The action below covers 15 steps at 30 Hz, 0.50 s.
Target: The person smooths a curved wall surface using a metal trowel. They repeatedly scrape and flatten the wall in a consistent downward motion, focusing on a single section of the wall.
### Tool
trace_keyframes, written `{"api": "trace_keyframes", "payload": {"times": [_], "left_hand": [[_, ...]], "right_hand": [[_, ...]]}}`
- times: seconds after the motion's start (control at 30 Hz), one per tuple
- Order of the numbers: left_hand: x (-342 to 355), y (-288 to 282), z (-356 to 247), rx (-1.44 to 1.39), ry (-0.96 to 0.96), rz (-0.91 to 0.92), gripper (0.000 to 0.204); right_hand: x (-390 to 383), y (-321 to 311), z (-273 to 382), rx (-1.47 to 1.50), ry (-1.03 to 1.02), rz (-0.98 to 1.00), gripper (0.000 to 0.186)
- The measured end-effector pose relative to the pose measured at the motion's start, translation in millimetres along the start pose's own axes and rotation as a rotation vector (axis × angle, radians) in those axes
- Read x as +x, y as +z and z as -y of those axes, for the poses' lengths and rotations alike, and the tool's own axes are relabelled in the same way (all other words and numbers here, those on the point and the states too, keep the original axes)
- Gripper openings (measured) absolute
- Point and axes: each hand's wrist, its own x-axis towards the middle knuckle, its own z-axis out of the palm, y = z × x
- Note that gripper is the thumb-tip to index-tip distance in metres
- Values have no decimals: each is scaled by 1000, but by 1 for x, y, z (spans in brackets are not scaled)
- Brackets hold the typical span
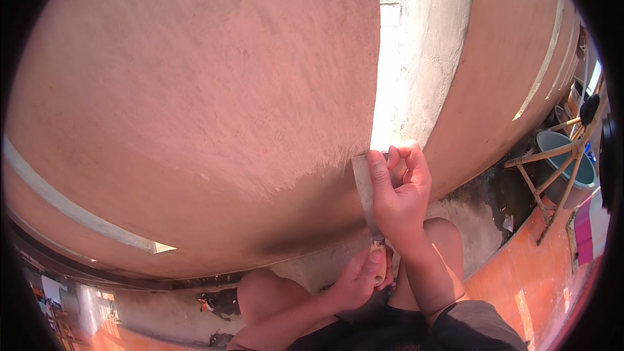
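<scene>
A putty knife (365, 188) with a flat metal blade and a pale handle is held upright in front of the wall. My left hand (354, 281) is closed around its handle, low between my knees. Higher up, my right hand (404, 192) is closed at the top edge of the blade. Its thumb lies against the blade's corner and the other fingers curl beside it; their exact contact with the metal is partly hidden. Just beyond the blade, the pinkish plastered wall (214, 84) shows streaky marks and ends at a bright vertical gap.
Right of the gap stands a pale wall edge (439, 39). A grey bucket (565, 179) sits by a wooden frame (552, 151) at far right. Orange floor (513, 292) spreads at lower right. My bent knees (270, 296) are close below my hands.
</scene>
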Motion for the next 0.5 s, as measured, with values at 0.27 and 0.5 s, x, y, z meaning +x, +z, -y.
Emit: {"api": "trace_keyframes", "payload": {"times": [0.27, 0.5], "left_hand": [[0, -3, 0, -92, 13, 15, 45], [2, -3, 0, 51, 18, -37, 56]], "right_hand": [[-3, 0, 2, -38, 80, 13, 22], [-3, -3, -9, -53, 58, 6, 21]]}}
